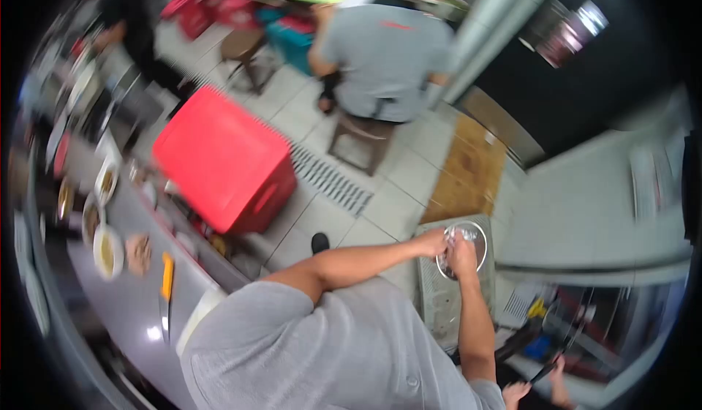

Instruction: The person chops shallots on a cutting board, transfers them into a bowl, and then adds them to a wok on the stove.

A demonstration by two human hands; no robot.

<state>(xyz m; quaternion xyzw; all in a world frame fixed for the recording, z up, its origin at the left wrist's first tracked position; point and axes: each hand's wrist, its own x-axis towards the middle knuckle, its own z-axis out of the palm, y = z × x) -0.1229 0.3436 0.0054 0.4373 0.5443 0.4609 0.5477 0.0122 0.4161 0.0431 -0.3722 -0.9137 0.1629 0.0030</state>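
Note:
A round bowl (483, 250) with a pale rim is over a grey slatted surface (441, 313) to my right. My left hand (433, 242) reaches across to the bowl's left rim, with its fingers closed. My right hand (461, 256) is over the bowl, fingers closed and pointing into it. Both hands are close together around something whitish, shiny and crumpled in the bowl. Blur and the fingers hide what it is.
A red lidded bin (219, 150) stands on the tiled floor. Left is a metal counter (124, 315) with an orange-handled knife (167, 282) and small bowls (108, 253). A person in grey (387, 51) sits ahead. Another person's hands (516, 393) show at lower right.

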